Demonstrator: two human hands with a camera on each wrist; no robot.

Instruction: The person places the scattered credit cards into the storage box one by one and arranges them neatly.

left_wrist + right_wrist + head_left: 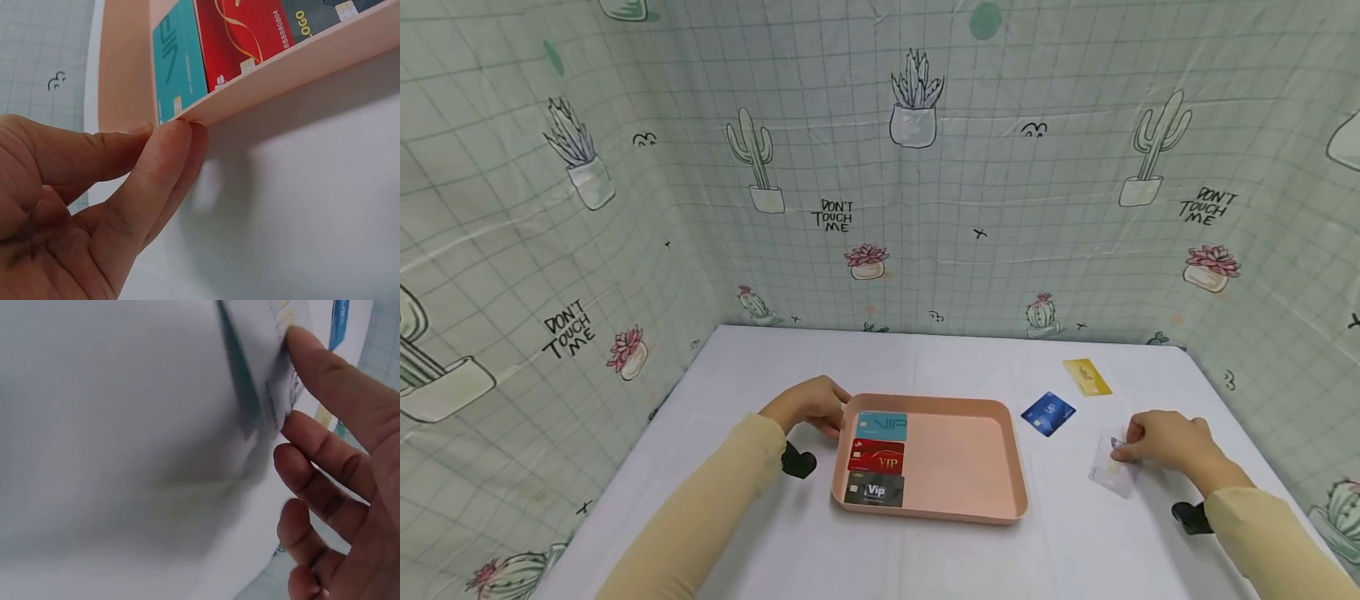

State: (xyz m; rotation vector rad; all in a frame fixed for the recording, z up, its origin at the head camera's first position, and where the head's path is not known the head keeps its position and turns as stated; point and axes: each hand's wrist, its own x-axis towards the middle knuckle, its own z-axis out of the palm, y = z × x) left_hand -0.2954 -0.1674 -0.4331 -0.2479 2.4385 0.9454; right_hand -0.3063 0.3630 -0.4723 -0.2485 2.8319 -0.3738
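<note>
Right hand [1176, 450]: thumb and index finger pinched together on one pale card [1107, 472], to the right of the tray [958, 458]; the other fingers were curled loosely. The pale card was tilted, a shadow under it; whether its lower edge met the table [955, 562] could not be told.

Left hand [808, 406]: thumb and fingers clamped on the tray's rim near its far left corner.

Count: six cards, one tray. Three cards lay inside the tray in one column along its left side: teal card [882, 426] farthest, red card [876, 457] in the middle, dark grey card [874, 490] nearest. Three were outside, right of it: the pale one, plus blue card [1048, 413] and yellow card [1087, 377], both flat on the table and apart.

Materials: cards thin, rectangular, printed. Tray pink, smooth, a rounded rectangle with low walls. White cloth with a fine weave covered the table. Behind hung a creased fabric backdrop [842, 83], grid-lined, with potted plants drawn on it.
</note>
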